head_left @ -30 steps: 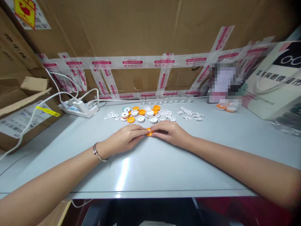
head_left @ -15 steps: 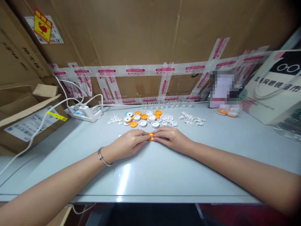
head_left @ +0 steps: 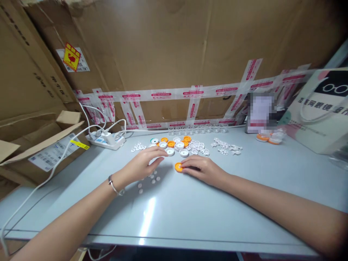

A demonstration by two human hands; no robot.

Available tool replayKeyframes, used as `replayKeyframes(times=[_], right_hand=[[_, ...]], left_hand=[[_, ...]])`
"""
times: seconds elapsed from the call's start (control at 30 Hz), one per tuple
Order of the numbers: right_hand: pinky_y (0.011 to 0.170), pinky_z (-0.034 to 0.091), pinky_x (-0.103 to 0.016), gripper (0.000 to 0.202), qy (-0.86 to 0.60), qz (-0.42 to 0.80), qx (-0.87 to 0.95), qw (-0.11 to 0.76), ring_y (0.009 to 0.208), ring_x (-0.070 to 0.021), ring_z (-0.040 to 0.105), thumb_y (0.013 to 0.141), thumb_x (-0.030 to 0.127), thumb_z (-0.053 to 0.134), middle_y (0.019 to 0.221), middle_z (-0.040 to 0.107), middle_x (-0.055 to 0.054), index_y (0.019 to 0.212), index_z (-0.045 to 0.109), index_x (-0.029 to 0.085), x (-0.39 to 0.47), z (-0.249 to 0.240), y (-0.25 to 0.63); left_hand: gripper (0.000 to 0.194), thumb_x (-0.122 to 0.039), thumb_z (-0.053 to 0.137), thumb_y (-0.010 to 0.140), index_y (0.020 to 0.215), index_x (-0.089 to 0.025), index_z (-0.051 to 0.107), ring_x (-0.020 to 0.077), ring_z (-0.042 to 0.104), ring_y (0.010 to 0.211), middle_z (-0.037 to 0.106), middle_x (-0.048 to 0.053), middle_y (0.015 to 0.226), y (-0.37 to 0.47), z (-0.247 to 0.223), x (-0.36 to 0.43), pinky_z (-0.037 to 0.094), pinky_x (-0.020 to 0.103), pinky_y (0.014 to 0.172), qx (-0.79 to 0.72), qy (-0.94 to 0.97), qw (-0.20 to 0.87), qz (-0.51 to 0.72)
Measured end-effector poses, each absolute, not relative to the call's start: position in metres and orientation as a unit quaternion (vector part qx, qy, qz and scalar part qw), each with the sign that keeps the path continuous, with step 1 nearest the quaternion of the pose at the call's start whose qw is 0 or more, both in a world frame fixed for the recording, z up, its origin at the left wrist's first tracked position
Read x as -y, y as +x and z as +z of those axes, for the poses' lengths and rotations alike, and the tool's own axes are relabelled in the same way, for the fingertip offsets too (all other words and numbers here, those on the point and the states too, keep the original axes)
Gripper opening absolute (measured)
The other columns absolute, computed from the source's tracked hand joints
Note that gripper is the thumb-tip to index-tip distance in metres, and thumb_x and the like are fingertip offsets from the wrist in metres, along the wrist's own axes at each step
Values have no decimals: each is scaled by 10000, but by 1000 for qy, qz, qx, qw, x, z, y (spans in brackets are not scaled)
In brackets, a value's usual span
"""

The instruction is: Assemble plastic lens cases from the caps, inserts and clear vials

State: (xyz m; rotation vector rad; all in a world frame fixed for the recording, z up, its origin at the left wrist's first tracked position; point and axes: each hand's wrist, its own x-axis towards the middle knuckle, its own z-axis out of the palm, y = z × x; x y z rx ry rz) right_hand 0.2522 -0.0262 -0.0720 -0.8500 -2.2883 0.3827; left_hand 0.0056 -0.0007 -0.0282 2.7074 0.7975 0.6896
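Note:
My right hand (head_left: 205,169) pinches the right edge of a round orange plastic cap (head_left: 178,168), which lies on the table with a small white piece at its middle. To the left, my left hand (head_left: 141,164) hovers with thumb and fingers apart and nothing seen between them. Its fingertips are close to a white round cap (head_left: 170,152) at the front of the group of orange and white caps. Below that hand several small white discs (head_left: 153,181) are scattered. Another white cap (head_left: 184,153) sits just behind the orange one.
White openwork pieces (head_left: 198,146) and a second pile (head_left: 227,145) lie right of the caps. Small white parts (head_left: 138,146) are at left. Clear cups (head_left: 198,129) line the back. A power strip (head_left: 107,142), an open carton (head_left: 54,152) and a paper bag (head_left: 312,119) flank the table.
My left hand has let go of the orange cap and moved left, its fingers spreading and uncovering the small white discs. The right hand stays on the cap. The camera view has shifted.

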Motion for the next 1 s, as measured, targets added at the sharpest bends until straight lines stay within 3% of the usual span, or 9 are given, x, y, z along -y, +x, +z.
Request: replayKeyframes(times=[0.17, 0.3, 0.47, 0.7, 1.0], right_hand=[[837, 481, -317, 235, -367, 159, 854, 332, 939, -189, 611, 793, 336, 598, 991, 672, -68, 978, 640, 197, 25, -71, 253], [881, 455, -359, 388, -379, 155, 860, 304, 1013, -216, 570, 723, 318, 661, 1058, 636, -85, 1082, 584, 192, 25, -69, 252], [889, 441, -364, 390, -363, 155, 870, 297, 1007, -208, 549, 714, 209, 619, 1043, 617, -82, 1098, 556, 195, 27, -67, 250], [879, 444, -367, 340, -366, 173, 867, 291, 993, -198, 558, 752, 201, 572, 1055, 614, -77, 1091, 546, 202, 26, -68, 250], [883, 450, -348, 343, -369, 197, 861, 288, 1008, -189, 564, 776, 225, 567, 1088, 614, -71, 1117, 528, 204, 27, -69, 252]], left_hand=[[144, -184, 505, 841, 880, -177, 643, 140, 577, 829, 628, 41, 902, -12, -17, -10, 450, 266, 785, -310, 928, 186, 91], [144, -167, 520, 823, 886, -169, 649, 132, 571, 831, 633, 39, 900, -15, -16, -12, 437, 245, 782, -306, 922, 230, 60], [154, -230, 532, 827, 898, -180, 659, 126, 577, 820, 641, 38, 899, -18, -11, -11, 441, 226, 759, -292, 918, 268, 24], [151, -280, 598, 769, 861, -179, 664, 121, 587, 720, 647, 22, 820, -22, -13, -10, 437, 201, 654, -310, 916, 255, -7], [183, -137, 512, 744, 846, -194, 654, 110, 577, 682, 651, 5, 804, -17, -9, -3, 429, 184, 638, -329, 919, 215, -16]])
